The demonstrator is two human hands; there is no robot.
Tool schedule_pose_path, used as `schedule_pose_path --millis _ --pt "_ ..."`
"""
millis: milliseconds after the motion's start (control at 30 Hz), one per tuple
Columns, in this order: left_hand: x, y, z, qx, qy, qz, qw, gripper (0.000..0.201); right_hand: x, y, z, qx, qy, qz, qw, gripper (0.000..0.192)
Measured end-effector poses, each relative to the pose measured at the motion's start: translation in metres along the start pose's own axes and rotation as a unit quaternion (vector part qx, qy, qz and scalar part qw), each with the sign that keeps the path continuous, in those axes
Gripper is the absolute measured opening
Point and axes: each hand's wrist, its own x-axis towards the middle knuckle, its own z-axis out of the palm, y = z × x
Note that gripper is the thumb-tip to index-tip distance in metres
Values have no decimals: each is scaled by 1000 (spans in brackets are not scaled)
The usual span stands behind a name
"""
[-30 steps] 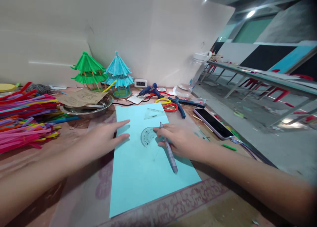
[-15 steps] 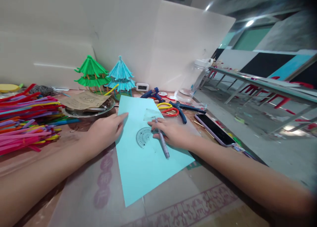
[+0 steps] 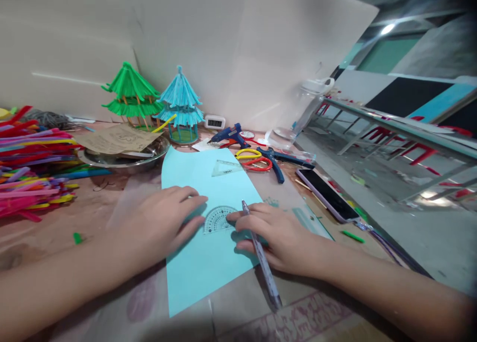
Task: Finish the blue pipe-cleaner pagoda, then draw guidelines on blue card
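A sheet of light blue paper [image 3: 197, 282] lies in front of me, its far left corner curling up. On it rests a clear protractor [image 3: 218, 218], and farther back a clear set square [image 3: 225, 168]. My left hand [image 3: 173, 217] lies on the paper's left part, fingers stretched out, the fingertips close to the protractor's left side. A pen [image 3: 264, 262] sits between the fingers of my right hand [image 3: 268, 232], slanting back toward me. The right index fingertip touches the protractor's right side.
Bundled pipe cleaners [image 3: 33, 168] and a metal bowl [image 3: 122, 165] with brown card stand left. Green [image 3: 130, 93] and blue [image 3: 181, 103] pavilion models stand behind. A glue gun [image 3: 229, 134], scissors [image 3: 257, 163], pliers [image 3: 278, 160], a phone [image 3: 328, 195] and a clear jug [image 3: 303, 113] are on the right.
The paper has turned slightly and its far left corner has lifted. Both hands are nearer to me; the left has come in beside the protractor, whose straight edge now faces me.
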Motion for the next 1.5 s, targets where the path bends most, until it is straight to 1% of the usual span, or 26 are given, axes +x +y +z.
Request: schedule_pose_path --millis 67,133,200,333,433,500,567,733,933,1167,1400,1500 --pt "-2 7 8 -42 -15 33 998 39 1 6 2 42 9 -16 999 19" --pt "-5 9 14 -40 -33 55 997 43 2 14 6 83 24 -27 996 18" --pt "-8 10 17 -40 -38 65 996 41 1 19 8 109 42 -23 993 18" --pt "-7 10 19 -30 -4 82 996 37 -5 20 10 116 69 -27 990 19" --pt "-4 9 20 -12 22 101 995 36 -8 19 9 106 70 -20 992 22" --pt "-4 8 22 -4 30 107 994 36 -7 19 9 100 69 -11 993 22" --pt "-7 7 23 -4 23 105 994 37 -6 19 8 94 69 -9 993 19" --pt "-14 5 25 -14 -12 92 996 46 -5 20 6 79 66 1 995 15" --pt "-12 5 27 -18 -22 90 996 46 -6 19 5 92 60 13 994 13" --pt "-13 4 27 -29 2 88 996 40 -6 18 3 87 47 -1 995 13" --pt "-11 4 27 -39 -4 89 995 39 -4 18 4 89 52 -4 995 12" --pt "-11 5 28 -33 3 90 995 39 -5 17 3 95 52 4 994 11"
